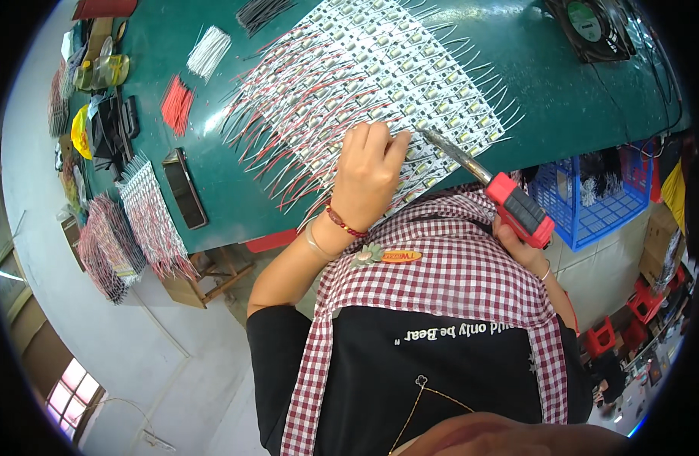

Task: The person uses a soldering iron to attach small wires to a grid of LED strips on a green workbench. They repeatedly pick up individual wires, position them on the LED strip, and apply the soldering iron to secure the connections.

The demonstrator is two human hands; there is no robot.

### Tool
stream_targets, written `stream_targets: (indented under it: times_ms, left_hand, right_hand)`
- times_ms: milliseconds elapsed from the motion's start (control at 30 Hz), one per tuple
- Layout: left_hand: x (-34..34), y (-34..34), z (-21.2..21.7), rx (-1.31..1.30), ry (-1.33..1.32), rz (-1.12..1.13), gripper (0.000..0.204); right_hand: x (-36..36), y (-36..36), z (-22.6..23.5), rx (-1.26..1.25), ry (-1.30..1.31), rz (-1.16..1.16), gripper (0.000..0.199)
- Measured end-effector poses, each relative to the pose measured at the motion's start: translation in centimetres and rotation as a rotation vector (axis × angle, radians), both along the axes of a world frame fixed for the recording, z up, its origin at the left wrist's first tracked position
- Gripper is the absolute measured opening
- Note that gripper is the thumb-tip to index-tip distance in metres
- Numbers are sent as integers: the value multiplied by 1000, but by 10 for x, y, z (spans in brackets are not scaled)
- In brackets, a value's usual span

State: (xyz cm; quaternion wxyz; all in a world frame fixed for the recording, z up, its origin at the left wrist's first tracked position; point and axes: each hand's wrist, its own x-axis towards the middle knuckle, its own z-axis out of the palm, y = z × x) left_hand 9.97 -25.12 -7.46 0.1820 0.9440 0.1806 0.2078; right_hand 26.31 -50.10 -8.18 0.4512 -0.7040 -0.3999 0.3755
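Where the left hand (368, 169) works, circuit boards (399, 83) lie beneath.

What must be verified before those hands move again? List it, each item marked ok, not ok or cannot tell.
1. Soldering iron held in the right hand: ok.
2. Iron's tip over the LED board panel: ok.
3. Left hand well clear of the tip: not ok; its fingertips are close beside it.
4. What the left fingers pinch: cannot tell; the hand hides it.
5. Phone lying apart from the panel: ok.
6. Black fan running: cannot tell from one still picture.
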Motion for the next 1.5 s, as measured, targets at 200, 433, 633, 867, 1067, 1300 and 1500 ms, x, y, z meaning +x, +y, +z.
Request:
stream_targets:
  times_ms: [200,433,633,867,1067,1300,1500]
  left_hand:
    - [4,-3,7,31,45,14,25]
    - [5,-3,10,27,67,17,27]
    - [5,-4,10,39,76,13,28]
    - [6,-4,12,48,78,7,28]
    - [7,-3,15,100,114,-6,25]
    - [5,8,27,137,155,13,20]
    - [-1,4,49,244,-3,109,23]
  right_hand:
    - [0,14,10,102,-254,67,15]
    - [-3,-2,-2,34,-23,-15,16]
    - [-5,3,-1,59,-129,-4,16]
    - [-1,-14,-5,-24,-57,-12,17]
    - [-2,-15,-4,-8,42,-133,17]
    - [1,-22,-9,0,17,-91,17]
    - [1,-27,-4,9,133,-130,15]
